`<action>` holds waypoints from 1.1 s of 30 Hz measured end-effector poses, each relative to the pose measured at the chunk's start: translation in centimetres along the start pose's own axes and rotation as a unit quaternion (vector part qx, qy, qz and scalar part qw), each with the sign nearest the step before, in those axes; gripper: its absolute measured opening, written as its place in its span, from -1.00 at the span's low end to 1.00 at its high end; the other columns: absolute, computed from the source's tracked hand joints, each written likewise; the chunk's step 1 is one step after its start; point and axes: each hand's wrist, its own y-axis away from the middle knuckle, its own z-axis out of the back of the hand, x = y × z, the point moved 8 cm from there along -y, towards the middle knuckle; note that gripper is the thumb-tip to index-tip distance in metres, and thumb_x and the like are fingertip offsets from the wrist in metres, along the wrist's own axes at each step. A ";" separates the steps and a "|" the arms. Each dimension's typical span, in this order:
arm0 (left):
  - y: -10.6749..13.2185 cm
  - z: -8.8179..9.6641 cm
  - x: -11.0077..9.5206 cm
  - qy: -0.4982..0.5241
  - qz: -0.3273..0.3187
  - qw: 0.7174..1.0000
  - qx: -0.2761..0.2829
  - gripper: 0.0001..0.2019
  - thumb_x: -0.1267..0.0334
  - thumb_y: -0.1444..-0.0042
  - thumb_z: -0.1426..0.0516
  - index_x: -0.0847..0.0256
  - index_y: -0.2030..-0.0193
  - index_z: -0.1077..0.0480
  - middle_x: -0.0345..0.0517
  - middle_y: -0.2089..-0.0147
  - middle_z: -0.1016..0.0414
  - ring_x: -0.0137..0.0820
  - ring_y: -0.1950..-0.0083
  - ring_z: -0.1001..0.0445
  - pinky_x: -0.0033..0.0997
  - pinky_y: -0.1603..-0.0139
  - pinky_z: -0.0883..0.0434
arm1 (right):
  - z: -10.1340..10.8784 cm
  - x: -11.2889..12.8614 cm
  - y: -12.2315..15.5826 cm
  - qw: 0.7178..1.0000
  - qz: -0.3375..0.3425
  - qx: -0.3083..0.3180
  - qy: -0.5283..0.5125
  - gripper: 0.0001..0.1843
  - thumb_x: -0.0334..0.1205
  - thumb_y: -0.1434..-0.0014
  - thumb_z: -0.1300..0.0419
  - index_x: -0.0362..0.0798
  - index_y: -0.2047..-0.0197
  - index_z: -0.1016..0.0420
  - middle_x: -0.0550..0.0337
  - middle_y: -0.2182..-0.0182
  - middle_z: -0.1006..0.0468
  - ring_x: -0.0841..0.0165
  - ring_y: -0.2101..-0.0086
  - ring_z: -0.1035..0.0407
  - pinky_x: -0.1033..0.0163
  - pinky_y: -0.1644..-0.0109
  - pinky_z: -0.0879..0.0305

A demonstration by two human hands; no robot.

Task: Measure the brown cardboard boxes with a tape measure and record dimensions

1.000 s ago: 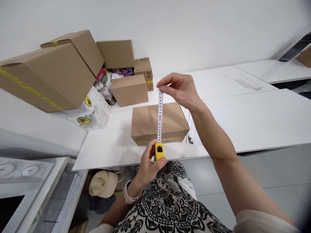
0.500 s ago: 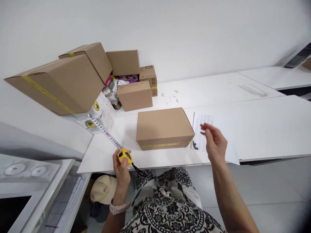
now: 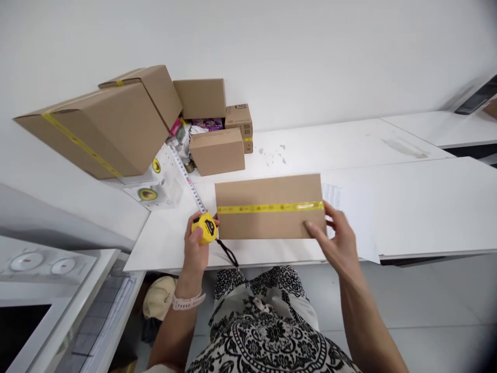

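In the head view, my left hand (image 3: 196, 246) is closed around a yellow tape measure (image 3: 205, 228), with its white blade (image 3: 189, 181) drawn out up and to the left. A black wrist strap (image 3: 228, 252) dangles from the case. My right hand (image 3: 339, 238) grips the right end of a brown cardboard box (image 3: 267, 225), thumb on its near face. That box stands tipped on the table, its face with a strip of yellow tape turned towards me. Fingers of my left hand lie close to the box's left end; whether they touch it I cannot tell.
Large taped cartons (image 3: 116, 129) are stacked at the left on a white box with avocado pictures (image 3: 155, 191). Smaller cartons (image 3: 218, 153) stand by the wall. A printed sheet (image 3: 351, 217) lies on the white table (image 3: 427, 207), right of the box. A microwave (image 3: 42, 264) is at lower left.
My right hand has come left and taken hold of the box, which is now tilted up with its taped side showing. The tape measure has moved up and right, its blade swung steeper.
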 end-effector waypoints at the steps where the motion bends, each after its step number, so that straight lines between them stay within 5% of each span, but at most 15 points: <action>1: -0.3 -0.7 -0.9 -0.006 0.000 1.000 0.010 -0.53 0.01 0.14 -0.38 0.12 0.10 -0.43 -0.16 0.29 -0.60 -0.27 0.22 -0.60 -0.27 0.04 -0.46 | 0.9 1.1 -0.6 1.000 0.006 -0.021 0.015 -0.34 0.09 -0.15 -0.30 0.16 -0.30 -0.40 -0.02 -0.08 -0.51 0.06 -0.06 -0.43 -0.12 -0.05 -0.45; 4: -1.5 -2.7 -1.3 -0.026 0.042 0.998 0.030 -0.55 0.05 0.12 -0.36 0.14 0.10 -0.42 -0.16 0.32 -0.59 -0.26 0.25 -0.60 -0.26 0.11 -0.49 | 1.9 2.0 -2.5 0.995 0.000 -0.062 0.081 -0.43 0.14 -0.22 -0.20 0.15 -0.25 -0.44 -0.01 -0.03 -0.51 0.07 -0.03 -0.41 -0.10 -0.04 -0.39; 7: -2.1 -3.8 0.0 -0.032 0.102 0.994 0.039 -0.56 0.03 0.10 -0.34 0.18 0.12 -0.40 -0.15 0.31 -0.57 -0.23 0.23 -0.62 -0.24 0.12 -0.50 | 0.9 -0.4 -4.4 0.989 -0.041 -0.052 0.135 -0.44 0.17 -0.26 -0.10 0.05 -0.19 -0.48 -0.06 -0.04 -0.53 0.03 -0.04 -0.38 -0.17 -0.11 -0.31; 10: -1.7 -3.6 -0.8 -0.033 0.080 0.996 0.021 -0.56 0.03 0.11 -0.34 0.18 0.13 -0.39 -0.17 0.30 -0.59 -0.18 0.20 -0.65 -0.20 0.08 -0.51 | -0.1 -2.6 -5.6 0.985 -0.065 -0.033 0.155 -0.46 0.13 -0.30 -0.03 0.01 -0.17 -0.49 -0.09 -0.03 -0.54 0.00 -0.03 -0.39 -0.22 -0.11 -0.29; 13: 0.8 -4.2 -2.8 -0.034 0.043 0.997 0.047 -0.51 0.00 0.10 -0.36 0.16 0.08 -0.38 -0.16 0.37 -0.60 -0.08 0.15 -0.66 -0.14 0.06 -0.51 | 0.3 -0.7 -6.7 0.982 0.026 -0.068 0.177 -0.50 0.08 -0.28 -0.09 0.00 -0.16 -0.49 -0.09 -0.03 -0.54 0.01 -0.01 -0.39 -0.20 -0.08 -0.33; 16: 4.8 -7.0 -2.3 -0.019 0.111 0.982 0.149 -0.50 -0.05 0.01 -0.32 0.17 0.01 -0.37 -0.06 0.32 -0.63 -0.05 0.09 -0.65 -0.12 0.08 -0.53 | 0.6 3.5 -8.6 0.978 0.146 -0.086 0.120 -0.58 0.01 -0.32 -0.09 0.06 -0.14 -0.50 -0.03 -0.06 -0.53 0.09 -0.02 -0.40 -0.12 -0.07 -0.39; 20: 8.6 -11.2 1.3 -0.004 0.225 0.955 0.196 -0.53 -0.02 -0.03 -0.32 0.18 0.01 -0.36 -0.03 0.24 -0.63 -0.07 0.08 -0.65 -0.21 0.16 -0.54 | -2.8 7.0 -12.8 0.982 0.173 0.075 -0.026 -0.58 0.02 -0.37 -0.05 0.10 -0.19 -0.50 0.04 -0.11 -0.53 0.21 0.02 -0.47 -0.01 -0.08 -0.43; 25: 9.0 -14.4 4.1 -0.018 0.248 0.954 0.168 -0.50 -0.04 0.02 -0.33 0.20 0.06 -0.35 -0.10 0.33 -0.58 -0.14 0.17 -0.65 -0.31 0.25 -0.51 | -9.0 6.6 -16.0 0.951 0.117 0.265 -0.105 -0.55 0.04 -0.29 -0.17 0.03 -0.14 -0.57 0.03 -0.06 -0.59 0.21 0.06 -0.50 0.01 -0.10 -0.43; 29: 8.9 -15.7 4.9 -0.024 0.250 0.955 0.156 -0.53 -0.03 0.04 -0.33 0.23 0.11 -0.35 -0.13 0.38 -0.55 -0.19 0.24 -0.64 -0.35 0.30 -0.47 | -11.8 4.0 -17.0 0.949 0.070 0.302 -0.047 -0.68 -0.05 -0.16 -0.30 -0.09 0.14 -0.71 0.06 0.30 -0.67 0.20 0.25 -0.52 0.07 0.06 -0.45; 33: 8.7 -16.2 5.6 -0.033 0.245 0.960 0.134 -0.56 -0.01 0.05 -0.32 0.23 0.15 -0.36 -0.14 0.34 -0.52 -0.22 0.25 -0.63 -0.36 0.29 -0.43 | -12.9 2.4 -17.4 0.950 0.045 0.308 -0.015 -0.73 -0.16 -0.19 -0.25 -0.14 0.18 -0.71 0.10 0.38 -0.65 0.26 0.34 -0.49 0.15 0.18 -0.42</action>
